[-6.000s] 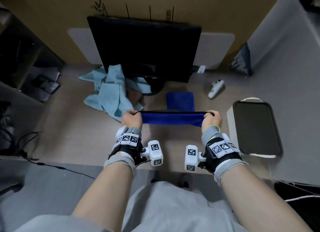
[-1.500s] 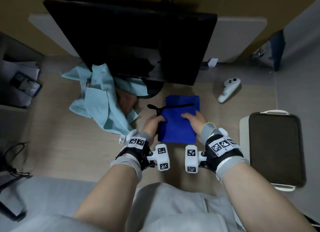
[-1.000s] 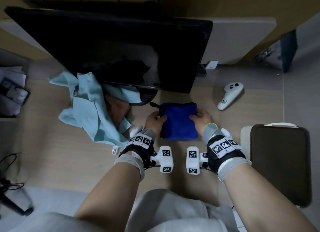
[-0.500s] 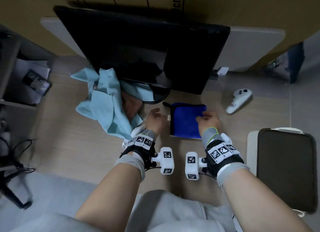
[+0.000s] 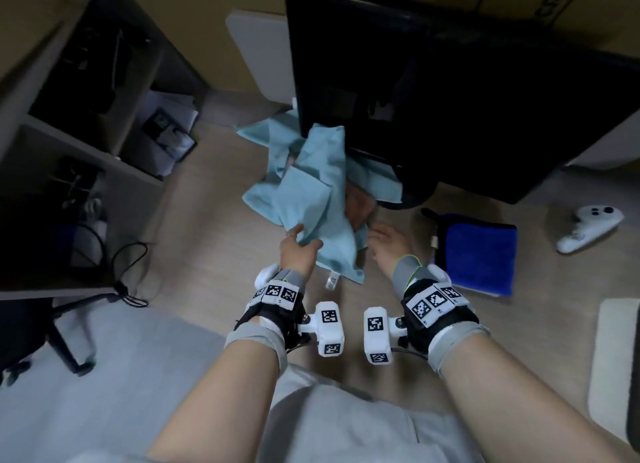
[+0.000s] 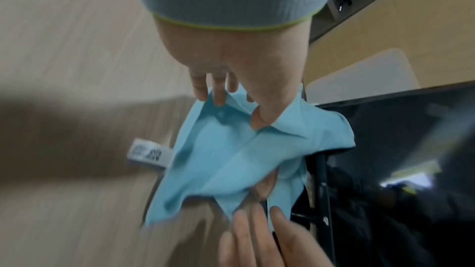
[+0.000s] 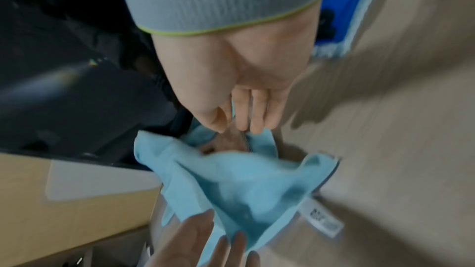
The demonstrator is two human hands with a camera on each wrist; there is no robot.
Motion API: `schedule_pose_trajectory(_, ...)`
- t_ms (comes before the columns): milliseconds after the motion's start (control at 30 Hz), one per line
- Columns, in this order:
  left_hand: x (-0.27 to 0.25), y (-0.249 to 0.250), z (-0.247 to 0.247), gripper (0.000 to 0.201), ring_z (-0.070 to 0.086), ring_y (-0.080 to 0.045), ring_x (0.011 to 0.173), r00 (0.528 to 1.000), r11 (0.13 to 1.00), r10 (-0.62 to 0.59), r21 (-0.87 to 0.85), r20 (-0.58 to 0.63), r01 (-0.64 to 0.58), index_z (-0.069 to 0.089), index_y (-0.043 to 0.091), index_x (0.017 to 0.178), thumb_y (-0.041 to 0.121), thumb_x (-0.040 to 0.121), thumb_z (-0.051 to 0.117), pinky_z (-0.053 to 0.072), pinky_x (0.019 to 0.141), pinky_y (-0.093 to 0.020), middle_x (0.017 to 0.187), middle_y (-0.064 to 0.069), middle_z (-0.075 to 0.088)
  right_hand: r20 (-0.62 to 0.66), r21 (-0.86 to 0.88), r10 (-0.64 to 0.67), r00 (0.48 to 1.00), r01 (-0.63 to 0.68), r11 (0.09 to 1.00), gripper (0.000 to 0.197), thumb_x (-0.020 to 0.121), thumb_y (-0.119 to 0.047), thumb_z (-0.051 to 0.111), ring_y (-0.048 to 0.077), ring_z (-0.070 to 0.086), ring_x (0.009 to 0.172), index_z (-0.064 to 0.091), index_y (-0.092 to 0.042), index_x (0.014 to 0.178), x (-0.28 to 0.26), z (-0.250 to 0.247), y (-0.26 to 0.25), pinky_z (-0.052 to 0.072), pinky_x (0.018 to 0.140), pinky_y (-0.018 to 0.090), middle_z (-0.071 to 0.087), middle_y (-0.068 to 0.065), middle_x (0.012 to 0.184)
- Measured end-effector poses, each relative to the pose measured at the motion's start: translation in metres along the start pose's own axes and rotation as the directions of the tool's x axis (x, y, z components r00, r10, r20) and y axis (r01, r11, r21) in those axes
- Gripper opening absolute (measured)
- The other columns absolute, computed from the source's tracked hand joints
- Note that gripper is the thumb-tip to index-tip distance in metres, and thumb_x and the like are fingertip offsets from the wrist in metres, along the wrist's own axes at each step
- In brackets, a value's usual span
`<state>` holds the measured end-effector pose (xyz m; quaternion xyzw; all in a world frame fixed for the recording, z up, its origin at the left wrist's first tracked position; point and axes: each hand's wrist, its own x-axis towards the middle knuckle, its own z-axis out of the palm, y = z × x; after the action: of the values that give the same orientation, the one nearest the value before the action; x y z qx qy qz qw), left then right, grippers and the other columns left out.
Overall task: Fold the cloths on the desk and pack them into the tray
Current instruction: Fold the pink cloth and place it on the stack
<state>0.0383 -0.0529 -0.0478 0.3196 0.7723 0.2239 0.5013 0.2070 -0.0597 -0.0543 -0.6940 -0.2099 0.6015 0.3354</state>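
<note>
A crumpled light blue cloth point(image 5: 311, 199) lies in a heap in front of the monitor, with a brown cloth point(image 5: 360, 206) partly buried under it. My left hand point(image 5: 303, 236) pinches the near edge of the light blue cloth point(image 6: 231, 149) between thumb and fingers. My right hand point(image 5: 381, 234) hovers just right of the heap, its straight fingers point(image 7: 246, 117) at the brown cloth point(image 7: 231, 141) and holding nothing. A folded dark blue cloth point(image 5: 479, 251) lies flat on the desk to the right. Only a corner of the tray point(image 5: 613, 358) shows at the right edge.
A black monitor point(image 5: 450, 99) stands right behind the cloths. A white controller point(image 5: 585, 230) lies at the far right. A dark shelf unit point(image 5: 86, 123) and cables point(image 5: 128, 272) are on the left. A white label point(image 5: 331, 282) hangs from the light blue cloth.
Both hands left the folded dark blue cloth and moved left to the heap. My left hand took hold of the light blue cloth. The head view swung left.
</note>
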Motion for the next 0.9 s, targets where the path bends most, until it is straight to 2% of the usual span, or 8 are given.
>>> schedule_pose_trajectory(100, 0.025, -0.005, -0.041, 0.063, 0.051, -0.020, 0.119, 0.997, 0.999, -0.030, -0.027, 0.065, 0.032, 0.040, 0.009, 0.143, 0.013, 0.086, 0.067, 0.038, 0.090, -0.024, 0.138, -0.010, 0.048, 0.011, -0.112, -0.045, 0.999, 0.046, 0.993, 0.051, 0.082, 0.003, 0.059, 0.016, 0.063, 0.089, 0.051, -0.014, 0.129, 0.000, 0.059, -0.009, 0.052, 0.075, 0.022, 0.064, 0.005, 0.106)
schedule_pose_trajectory(233, 0.055, -0.003, -0.089, 0.060, 0.060, -0.014, 0.103, 0.981, 0.986, -0.030, -0.157, 0.189, 0.061, 0.043, 0.016, 0.136, 0.032, 0.086, 0.070, 0.044, 0.085, -0.025, 0.125, -0.004, 0.060, 0.190, -0.112, -0.022, 0.981, 0.044, 0.993, 0.052, 0.069, 0.013, 0.047, 0.013, 0.053, 0.045, 0.053, -0.004, 0.118, -0.008, 0.130, -0.042, 0.038, 0.038, 0.018, 0.056, 0.016, 0.077)
schedule_pose_trajectory(333, 0.073, 0.002, -0.113, 0.051, 0.069, -0.017, 0.093, 0.980, 0.968, -0.008, -0.246, 0.198, 0.058, 0.058, 0.017, 0.119, 0.047, 0.080, 0.072, 0.055, 0.083, -0.029, 0.112, -0.004, 0.070, 0.304, -0.108, -0.010, 0.953, 0.045, 0.993, 0.056, 0.070, 0.020, 0.039, 0.023, 0.052, 0.064, 0.062, -0.002, 0.116, -0.012, 0.166, -0.064, 0.040, 0.050, 0.024, 0.061, 0.014, 0.080)
schedule_pose_trajectory(433, 0.099, 0.004, -0.129, 0.027, 0.062, -0.014, 0.073, 1.000, 0.998, 0.008, -0.057, 0.007, -0.007, 0.063, 0.011, 0.107, 0.029, 0.088, 0.067, 0.050, 0.061, -0.014, 0.095, -0.006, 0.068, 0.056, -0.133, -0.018, 0.998, 0.025, 0.991, 0.032, 0.085, 0.008, 0.051, 0.028, 0.063, 0.078, 0.069, -0.008, 0.107, 0.002, 0.164, -0.077, 0.051, 0.065, 0.028, 0.067, 0.013, 0.089)
schedule_pose_trajectory(500, 0.113, 0.003, -0.132, 0.022, 0.060, -0.020, 0.073, 0.998, 0.999, -0.018, 0.027, -0.053, 0.020, 0.066, 0.008, 0.106, 0.021, 0.088, 0.063, 0.049, 0.064, -0.021, 0.097, -0.011, 0.069, -0.094, -0.507, -0.057, 0.994, 0.001, 0.862, 0.025, 0.090, -0.017, 0.058, 0.029, 0.064, 0.104, 0.069, -0.014, 0.112, 0.020, 0.145, -0.069, 0.052, 0.090, 0.031, 0.068, 0.010, 0.111)
schedule_pose_trajectory(633, 0.132, 0.006, -0.132, 0.026, 0.064, -0.035, 0.098, 0.988, 0.993, -0.088, 0.068, -0.123, 0.097, 0.062, 0.006, 0.113, 0.016, 0.090, 0.054, 0.049, 0.082, -0.035, 0.110, -0.018, 0.068, -0.274, -0.701, 0.067, 0.959, -0.247, 0.670, 0.083, 0.076, -0.054, 0.067, 0.031, 0.047, 0.131, 0.037, -0.019, 0.144, 0.043, 0.127, -0.038, 0.038, 0.109, 0.042, 0.046, 0.009, 0.145)
schedule_pose_trajectory(800, 0.153, 0.003, -0.152, 0.034, 0.061, -0.034, 0.102, 0.948, 0.983, -0.169, 0.021, -0.271, 0.181, 0.056, 0.006, 0.117, 0.018, 0.089, 0.040, 0.049, 0.089, -0.036, 0.112, -0.015, 0.064, -0.237, -0.655, 0.064, 0.969, -0.208, 0.727, 0.041, 0.083, -0.037, 0.063, 0.025, 0.058, 0.081, 0.064, -0.003, 0.106, 0.042, 0.135, -0.023, 0.040, 0.068, 0.025, 0.067, 0.012, 0.104)
schedule_pose_trajectory(900, 0.144, 0.008, -0.148, 0.038, 0.056, -0.030, 0.111, 0.961, 0.986, -0.131, 0.069, -0.244, 0.152, 0.038, 0.004, 0.133, 0.012, 0.096, 0.042, 0.039, 0.100, -0.031, 0.122, -0.016, 0.054, -0.293, -0.410, -0.032, 0.955, -0.095, 0.907, 0.039, 0.079, -0.038, 0.058, 0.024, 0.064, 0.088, 0.069, -0.011, 0.105, 0.028, 0.138, -0.034, 0.046, 0.075, 0.026, 0.069, 0.006, 0.103)
